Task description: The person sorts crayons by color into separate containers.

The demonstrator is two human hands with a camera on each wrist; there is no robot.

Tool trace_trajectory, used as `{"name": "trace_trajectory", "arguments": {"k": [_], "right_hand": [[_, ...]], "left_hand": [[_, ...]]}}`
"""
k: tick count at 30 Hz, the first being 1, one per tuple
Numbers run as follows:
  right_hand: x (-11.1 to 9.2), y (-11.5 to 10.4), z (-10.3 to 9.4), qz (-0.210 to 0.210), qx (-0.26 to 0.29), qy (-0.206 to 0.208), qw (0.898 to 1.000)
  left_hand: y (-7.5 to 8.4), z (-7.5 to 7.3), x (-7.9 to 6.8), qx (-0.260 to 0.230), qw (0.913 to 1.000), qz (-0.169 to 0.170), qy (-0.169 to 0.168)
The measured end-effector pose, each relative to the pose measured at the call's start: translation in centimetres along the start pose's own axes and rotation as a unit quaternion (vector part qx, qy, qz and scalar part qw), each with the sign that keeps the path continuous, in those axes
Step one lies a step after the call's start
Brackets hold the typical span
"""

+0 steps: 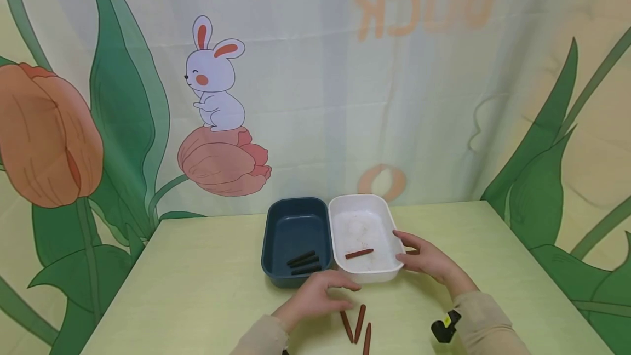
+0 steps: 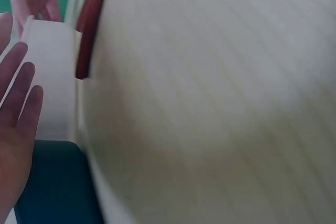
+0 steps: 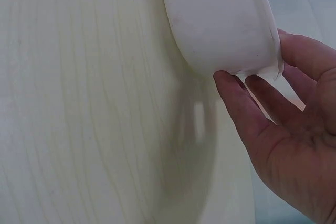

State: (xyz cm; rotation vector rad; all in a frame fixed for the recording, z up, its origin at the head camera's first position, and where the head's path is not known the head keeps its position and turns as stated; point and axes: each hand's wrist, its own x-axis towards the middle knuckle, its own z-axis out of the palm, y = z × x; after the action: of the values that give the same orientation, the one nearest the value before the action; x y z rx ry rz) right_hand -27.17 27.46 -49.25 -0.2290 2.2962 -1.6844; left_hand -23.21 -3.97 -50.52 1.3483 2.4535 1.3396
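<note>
My left hand [image 1: 315,297] hovers at the front of the two boxes, its fingers extended with nothing between them. Just beyond those fingertips, three reddish-brown crayons [image 1: 360,323] lie on the table, the front one cut off by the frame's lower edge. With my right hand [image 1: 426,262] I grip the right side of a white plastic box [image 1: 362,278], thumb and fingers at its rim and wall. One reddish-brown crayon [image 1: 359,253] rests inside that box. Against its left side stands a dark blue box [image 1: 296,207], where several blackish crayons [image 1: 303,259] lie near the front.
The pale wood-grain table [image 1: 197,278] runs back to a printed curtain [image 1: 305,97] with a rabbit and tulips. A black strap piece [image 1: 446,326] with a yellow mark sits at the right wrist.
</note>
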Motion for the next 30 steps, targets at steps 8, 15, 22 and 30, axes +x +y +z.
{"name": "trace_trajectory", "arguments": {"k": [8, 15, 22, 30], "right_hand": [[0.0, 0.0, 0.0, 0.001, 0.004, -0.001, 1.0], [0.1, -0.1, -0.1, 0.0, 0.006, -0.004, 1.0], [0.1, -0.1, -0.1, 0.001, 0.008, -0.003, 1.0], [0.0, -0.1, 0.0, 0.005, 0.003, -0.002, 1.0]], "left_hand": [[-1.0, 0.0, -0.6, 0.027, 0.9977, 0.012, -0.06], [-1.4, -0.1, -1.0, -0.002, 0.9963, 0.01, -0.085], [-2.0, 0.1, -1.1, -0.008, 0.9945, 0.008, -0.104], [-2.5, 0.3, -1.0, -0.01, 0.9926, -0.021, -0.12]]}}
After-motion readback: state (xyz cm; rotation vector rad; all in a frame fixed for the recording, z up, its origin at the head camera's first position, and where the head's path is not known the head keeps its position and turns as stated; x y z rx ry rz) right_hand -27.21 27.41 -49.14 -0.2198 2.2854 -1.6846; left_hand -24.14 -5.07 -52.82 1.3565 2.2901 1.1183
